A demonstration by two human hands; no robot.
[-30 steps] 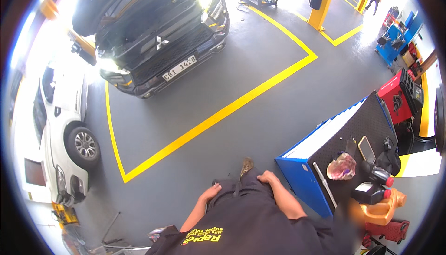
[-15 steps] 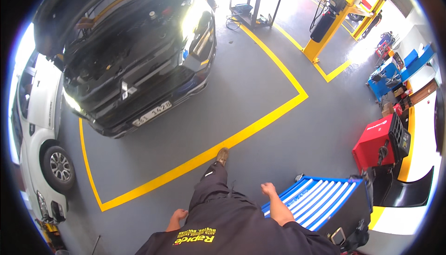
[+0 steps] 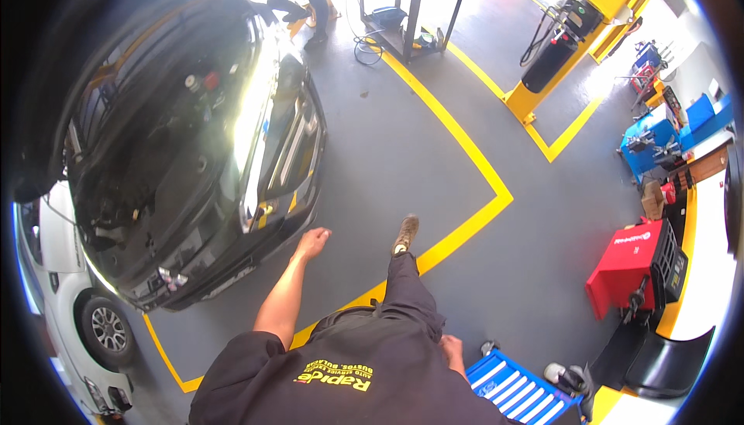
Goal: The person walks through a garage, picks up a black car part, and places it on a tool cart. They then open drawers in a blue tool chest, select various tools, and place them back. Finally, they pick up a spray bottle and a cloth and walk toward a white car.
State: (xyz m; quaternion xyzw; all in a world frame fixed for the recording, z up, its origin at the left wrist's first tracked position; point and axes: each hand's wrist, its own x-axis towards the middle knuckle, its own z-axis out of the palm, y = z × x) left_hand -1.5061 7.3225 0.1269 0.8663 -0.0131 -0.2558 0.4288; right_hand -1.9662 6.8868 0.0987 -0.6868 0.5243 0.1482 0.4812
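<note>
Mid-stride on the grey floor [image 3: 434,154], the left hand [image 3: 311,242] swings loose and empty near the black car [image 3: 194,161] with its hood up. The right hand [image 3: 452,350] hangs empty beside the blue tool cart [image 3: 515,390]. No work on the car is in hand yet.

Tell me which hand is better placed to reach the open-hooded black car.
Left, probably. The left hand swings forward, empty, beside the black car and its front corner. The right hand hangs back at the hip, above the blue tool cart, away from the car.
</note>
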